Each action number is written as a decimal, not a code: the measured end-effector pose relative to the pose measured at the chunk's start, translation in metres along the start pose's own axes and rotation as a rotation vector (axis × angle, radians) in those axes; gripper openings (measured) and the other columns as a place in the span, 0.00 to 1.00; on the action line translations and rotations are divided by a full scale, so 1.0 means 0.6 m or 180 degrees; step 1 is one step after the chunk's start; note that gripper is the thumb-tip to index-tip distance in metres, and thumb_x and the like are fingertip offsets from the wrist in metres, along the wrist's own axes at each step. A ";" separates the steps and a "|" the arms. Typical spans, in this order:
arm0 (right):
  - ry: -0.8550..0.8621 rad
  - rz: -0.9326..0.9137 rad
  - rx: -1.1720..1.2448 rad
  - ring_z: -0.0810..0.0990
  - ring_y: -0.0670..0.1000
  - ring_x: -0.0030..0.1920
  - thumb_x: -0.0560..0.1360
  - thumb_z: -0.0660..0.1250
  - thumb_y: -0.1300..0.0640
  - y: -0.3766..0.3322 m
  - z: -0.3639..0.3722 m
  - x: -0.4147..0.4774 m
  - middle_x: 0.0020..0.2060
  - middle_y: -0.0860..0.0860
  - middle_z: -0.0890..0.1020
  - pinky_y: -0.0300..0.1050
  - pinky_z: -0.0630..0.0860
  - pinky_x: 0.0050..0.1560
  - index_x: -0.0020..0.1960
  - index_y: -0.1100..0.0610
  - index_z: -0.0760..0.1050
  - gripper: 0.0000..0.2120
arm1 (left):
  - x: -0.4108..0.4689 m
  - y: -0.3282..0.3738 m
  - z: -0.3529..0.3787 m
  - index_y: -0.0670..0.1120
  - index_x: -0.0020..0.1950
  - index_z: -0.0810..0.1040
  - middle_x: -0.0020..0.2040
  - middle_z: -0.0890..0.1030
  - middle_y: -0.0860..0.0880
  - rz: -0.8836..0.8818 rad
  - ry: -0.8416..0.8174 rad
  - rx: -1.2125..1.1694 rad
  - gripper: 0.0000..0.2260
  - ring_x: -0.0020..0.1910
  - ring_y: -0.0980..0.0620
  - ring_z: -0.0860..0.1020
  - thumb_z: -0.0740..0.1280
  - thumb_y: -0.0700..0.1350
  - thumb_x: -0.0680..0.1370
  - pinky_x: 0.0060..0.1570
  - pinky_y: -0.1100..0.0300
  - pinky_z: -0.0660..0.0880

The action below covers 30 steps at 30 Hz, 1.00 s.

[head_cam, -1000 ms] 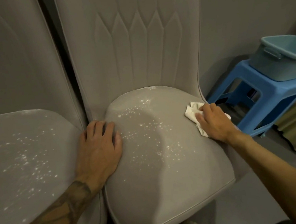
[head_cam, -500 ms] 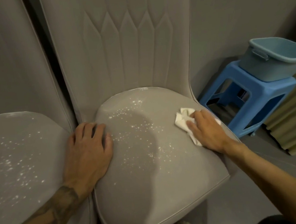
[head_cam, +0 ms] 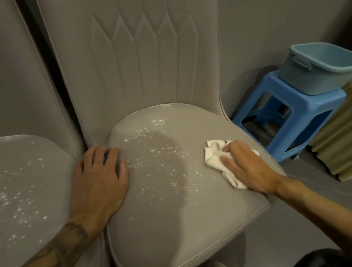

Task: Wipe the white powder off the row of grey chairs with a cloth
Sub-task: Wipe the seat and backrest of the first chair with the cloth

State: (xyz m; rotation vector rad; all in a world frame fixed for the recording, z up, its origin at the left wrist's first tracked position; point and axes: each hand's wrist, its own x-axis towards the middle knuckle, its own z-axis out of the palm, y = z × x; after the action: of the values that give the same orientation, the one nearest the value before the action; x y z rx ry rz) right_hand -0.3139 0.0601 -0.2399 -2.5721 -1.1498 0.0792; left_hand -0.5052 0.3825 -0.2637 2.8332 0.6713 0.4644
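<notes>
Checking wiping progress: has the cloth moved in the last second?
Yes. The cloth slid left from the seat's right edge toward the powder.

Right grey chair [head_cam: 178,215]: padded seat, quilted upright back; white powder [head_cam: 162,154] speckled over rear, left and middle of seat. Left grey chair [head_cam: 23,165], just beside: seat speckled likewise. Crumpled white cloth [head_cam: 214,157]: lies near right chair's right edge, pressed under right hand [head_cam: 249,169].
</notes>
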 end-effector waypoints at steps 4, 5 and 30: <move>0.0324 0.0853 -0.0156 0.70 0.50 0.51 0.82 0.54 0.43 0.066 -0.013 0.049 0.53 0.51 0.73 0.47 0.68 0.53 0.58 0.52 0.69 0.14 | 0.000 0.001 -0.001 0.46 0.68 0.76 0.65 0.77 0.44 -0.0037 0.0015 0.0022 0.20 0.67 0.42 0.69 0.54 0.54 0.83 0.64 0.42 0.71; 0.0375 0.0975 -0.0165 0.70 0.50 0.50 0.82 0.55 0.44 0.063 -0.009 0.056 0.53 0.51 0.73 0.47 0.68 0.52 0.58 0.53 0.69 0.14 | 0.000 0.003 -0.002 0.46 0.68 0.76 0.65 0.77 0.44 -0.0043 0.0012 0.0017 0.20 0.67 0.42 0.69 0.54 0.54 0.83 0.64 0.42 0.71; 0.0289 0.0853 -0.0178 0.69 0.49 0.50 0.83 0.54 0.45 0.026 0.003 0.041 0.53 0.50 0.72 0.46 0.66 0.52 0.57 0.52 0.68 0.12 | 0.000 0.000 0.002 0.47 0.68 0.75 0.65 0.76 0.45 -0.0036 -0.0007 -0.0047 0.20 0.68 0.42 0.69 0.54 0.54 0.83 0.65 0.43 0.70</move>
State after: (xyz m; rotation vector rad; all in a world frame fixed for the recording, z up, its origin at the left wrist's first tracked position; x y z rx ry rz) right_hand -0.2866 0.0692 -0.2446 -2.7339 -0.7813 -0.0089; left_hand -0.5049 0.3822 -0.2645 2.8144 0.6803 0.4622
